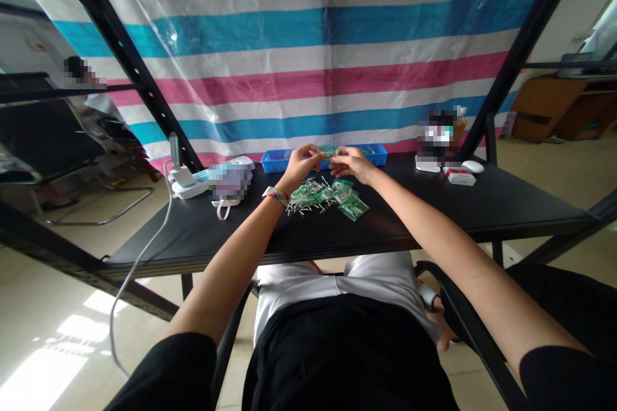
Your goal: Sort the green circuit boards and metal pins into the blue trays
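My left hand [303, 165] and my right hand [354, 164] meet above the middle of the black table, both with fingers pinched. Between them is a small green, see-through packet [328, 151], gripped by its two sides. What is inside it is too small to make out. Just below my hands lies a pile of thin silvery metal pieces [303, 209], mixed with more green packets [354, 204] that spread to the right. Behind my fingers stands a long blue tray [272, 164], its middle hidden by my hands; some green shows inside it.
On the left of the table [193, 237] are a white power strip [190, 189] with a cable and a pouch-like item [229, 186]. A phone-like object on a stand [427, 164], a small box [459, 176] and a white mouse [472, 167] sit right. A striped sheet hangs behind.
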Demonstrator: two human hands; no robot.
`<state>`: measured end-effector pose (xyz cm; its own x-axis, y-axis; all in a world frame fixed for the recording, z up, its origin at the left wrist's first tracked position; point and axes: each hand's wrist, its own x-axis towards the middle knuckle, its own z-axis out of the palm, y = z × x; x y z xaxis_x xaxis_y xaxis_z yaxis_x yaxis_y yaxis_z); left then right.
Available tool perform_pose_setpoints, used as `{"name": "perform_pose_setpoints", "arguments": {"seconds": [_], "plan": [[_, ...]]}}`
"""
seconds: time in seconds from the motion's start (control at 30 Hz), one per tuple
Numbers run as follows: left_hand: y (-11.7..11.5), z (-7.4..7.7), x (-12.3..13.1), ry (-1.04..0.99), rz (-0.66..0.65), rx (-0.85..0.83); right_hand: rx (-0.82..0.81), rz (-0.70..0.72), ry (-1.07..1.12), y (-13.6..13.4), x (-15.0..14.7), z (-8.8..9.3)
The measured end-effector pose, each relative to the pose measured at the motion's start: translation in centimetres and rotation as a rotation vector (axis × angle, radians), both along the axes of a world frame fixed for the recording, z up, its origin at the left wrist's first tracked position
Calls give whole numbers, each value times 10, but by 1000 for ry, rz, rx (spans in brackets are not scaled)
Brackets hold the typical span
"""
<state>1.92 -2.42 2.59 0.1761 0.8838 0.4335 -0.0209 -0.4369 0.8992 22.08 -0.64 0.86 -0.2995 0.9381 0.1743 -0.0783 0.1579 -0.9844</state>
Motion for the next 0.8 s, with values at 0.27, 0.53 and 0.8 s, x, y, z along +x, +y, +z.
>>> {"name": "perform_pose_setpoints", "arguments": {"seconds": [0.27,0.53,0.8], "plan": [[3,-5,-1,67,90,47,155,-121,4,3,0,-2],[2,-1,-6,151,30,-172,462,-217,-4,19,-4,-16],[4,-2,-5,-2,26,-276,717,-282,-232,10,-1,-16]]}}
